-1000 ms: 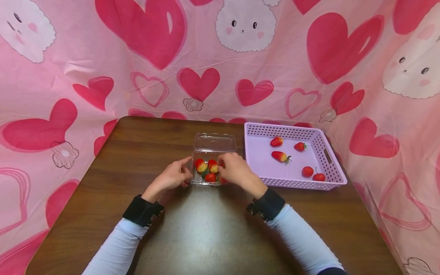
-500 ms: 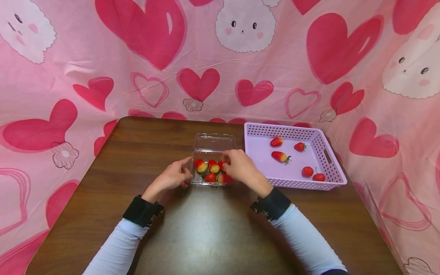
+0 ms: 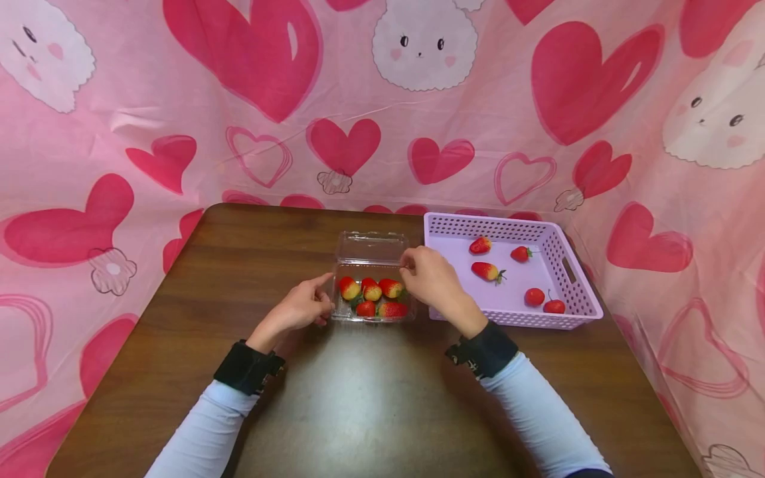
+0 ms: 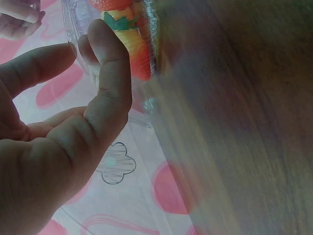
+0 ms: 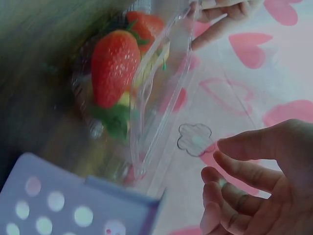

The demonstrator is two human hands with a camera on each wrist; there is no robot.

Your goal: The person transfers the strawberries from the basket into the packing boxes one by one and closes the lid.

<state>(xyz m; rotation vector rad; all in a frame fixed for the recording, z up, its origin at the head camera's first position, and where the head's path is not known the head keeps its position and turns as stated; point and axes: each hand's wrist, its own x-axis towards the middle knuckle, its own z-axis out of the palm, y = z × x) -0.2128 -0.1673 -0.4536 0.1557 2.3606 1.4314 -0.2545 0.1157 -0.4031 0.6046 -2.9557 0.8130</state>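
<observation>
A clear plastic clamshell box (image 3: 342,315) stands on the table with its lid (image 3: 373,247) raised at the back. Several strawberries (image 3: 371,289) lie in it, red with yellow ends and green leaves. At the box's left side, my left hand (image 3: 299,305) touches the rim and wall with spread fingers. My right hand (image 3: 435,280) hovers beside the box's right edge, near the basket. In the right wrist view its loosely bent fingers (image 5: 244,171) hold nothing, and a strawberry (image 5: 115,68) lies in the box beyond them.
To the right stands a lilac basket (image 3: 520,318) with holes in its walls. In it lie several red fruits, among them a long strawberry (image 3: 487,271) and a cherry (image 3: 554,307). A pink heart-patterned cloth (image 3: 382,159) hangs behind the brown table (image 3: 352,411).
My right hand has drawn back from the box to the right, leaving a strawberry at its right side in view. The left hand keeps its place at the box.
</observation>
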